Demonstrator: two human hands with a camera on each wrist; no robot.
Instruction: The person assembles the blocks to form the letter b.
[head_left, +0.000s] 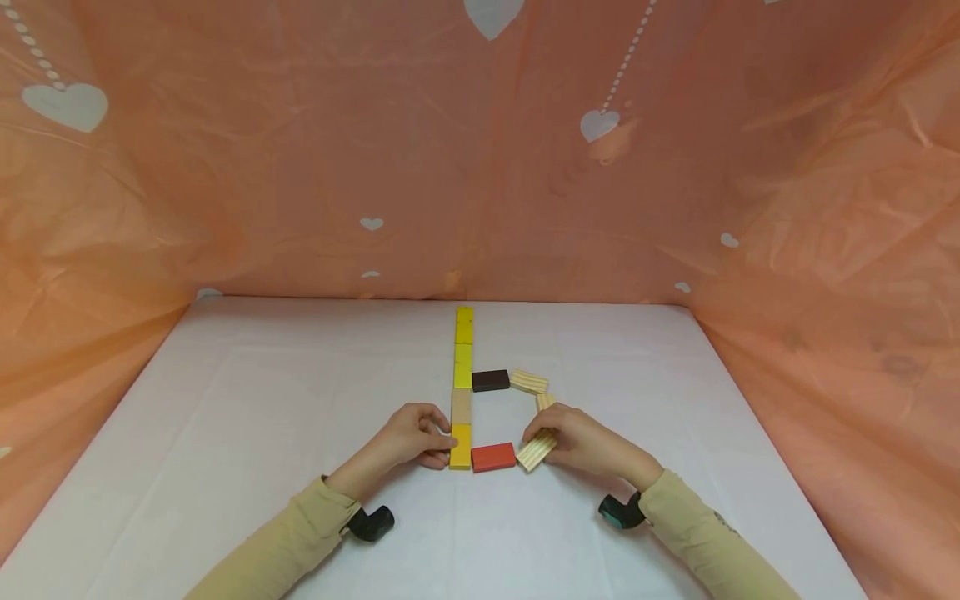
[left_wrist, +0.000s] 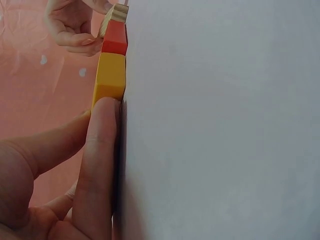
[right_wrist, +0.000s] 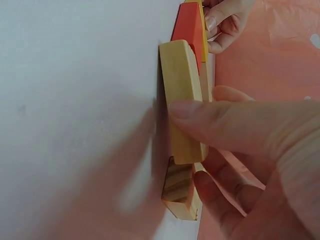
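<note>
Between the thumb and fingers of my right hand is a light striped wooden block, tilted at the right end of a red block. The right wrist view shows the thumb lying across that wooden block. Just beyond it is a second striped block, partly covered by the hand. My left hand rests beside an orange-yellow block, its fingertips touching the block's left side. In the left wrist view, one straight finger meets the orange-yellow block.
Above the orange-yellow block, a plain wooden block and two yellow blocks continue a straight column. A dark brown block and another striped block extend rightward from it. Orange cloth hangs behind the white table.
</note>
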